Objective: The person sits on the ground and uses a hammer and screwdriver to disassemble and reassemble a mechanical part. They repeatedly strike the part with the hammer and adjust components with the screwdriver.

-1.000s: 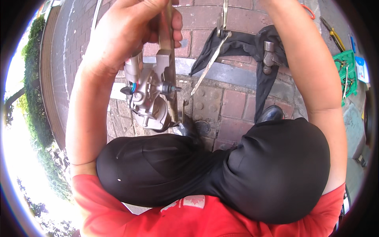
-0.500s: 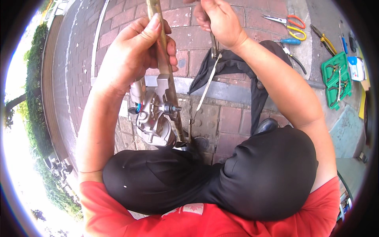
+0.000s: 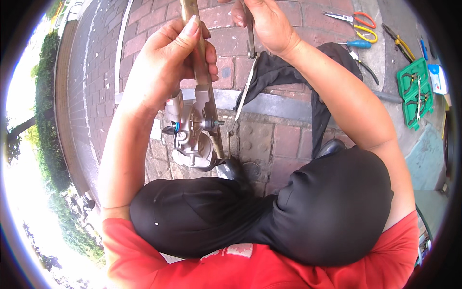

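Observation:
My left hand [image 3: 179, 58] is wrapped round a brownish metal tube [image 3: 199, 62], its thumb lying along the top. Bolted to the tube below that hand is a silver motor unit [image 3: 190, 130] with a threaded stud on its right side. To the right, my right hand [image 3: 267, 24] grips a flat dark metal arm [image 3: 250, 36]; the upper picture edge cuts off some of the fingers. A thin pale rod [image 3: 247, 91] slants from the arm's lower end down toward the tube's foot, where its joint is hard to make out.
Dark cloth [image 3: 284, 72] lies on the brick paving [image 3: 286, 142]. At the right are scissors [image 3: 358, 24], a blue-handled screwdriver [image 3: 356, 44], pliers [image 3: 399, 42] and an opened green tool case [image 3: 415, 94]. My knees [image 3: 337, 207] rise close below the motor unit.
My right hand has moved slightly left and away with the dark metal arm, and the pale rod has shifted with it. The motor unit sits a little higher in view; my left hand keeps its hold.

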A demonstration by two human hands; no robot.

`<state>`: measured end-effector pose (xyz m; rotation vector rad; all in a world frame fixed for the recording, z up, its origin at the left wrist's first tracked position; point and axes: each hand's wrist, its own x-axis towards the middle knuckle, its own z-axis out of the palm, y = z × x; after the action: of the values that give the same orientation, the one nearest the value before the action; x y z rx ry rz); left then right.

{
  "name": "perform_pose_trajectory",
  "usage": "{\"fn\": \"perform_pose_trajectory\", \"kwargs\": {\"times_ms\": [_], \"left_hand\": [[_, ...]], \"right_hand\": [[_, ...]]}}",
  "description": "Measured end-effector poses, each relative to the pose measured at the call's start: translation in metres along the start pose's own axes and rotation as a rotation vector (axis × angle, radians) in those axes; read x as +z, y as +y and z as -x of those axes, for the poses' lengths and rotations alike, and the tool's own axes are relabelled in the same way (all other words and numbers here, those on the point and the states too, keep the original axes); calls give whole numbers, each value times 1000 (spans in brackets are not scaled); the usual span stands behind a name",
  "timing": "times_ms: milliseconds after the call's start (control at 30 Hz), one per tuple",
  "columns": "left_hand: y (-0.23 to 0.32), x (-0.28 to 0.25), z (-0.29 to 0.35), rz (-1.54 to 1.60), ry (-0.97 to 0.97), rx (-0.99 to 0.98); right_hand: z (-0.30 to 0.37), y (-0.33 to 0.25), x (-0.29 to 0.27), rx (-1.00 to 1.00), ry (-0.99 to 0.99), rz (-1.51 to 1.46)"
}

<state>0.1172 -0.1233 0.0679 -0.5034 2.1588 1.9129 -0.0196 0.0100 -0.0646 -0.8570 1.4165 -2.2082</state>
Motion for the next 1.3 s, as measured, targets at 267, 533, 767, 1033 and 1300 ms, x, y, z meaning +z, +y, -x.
{"fn": "perform_pose_trajectory", "kwargs": {"times_ms": [267,533,767,1033,1300], "left_hand": [[-1,-3,0,4,-5,19],[1,2,7,91,0,64],[2,3,6,50,8,126],[4,-3,11,87,8,98],[9,0,16,105,6,57]], "right_hand": [[-6,1,-4,41,-48,7],[-4,-2,-12,-50,-175,142],[3,10,-29,-7,-225,308],[5,16,-29,114,-316,143],[20,7,-23,114,-171,65]]}}
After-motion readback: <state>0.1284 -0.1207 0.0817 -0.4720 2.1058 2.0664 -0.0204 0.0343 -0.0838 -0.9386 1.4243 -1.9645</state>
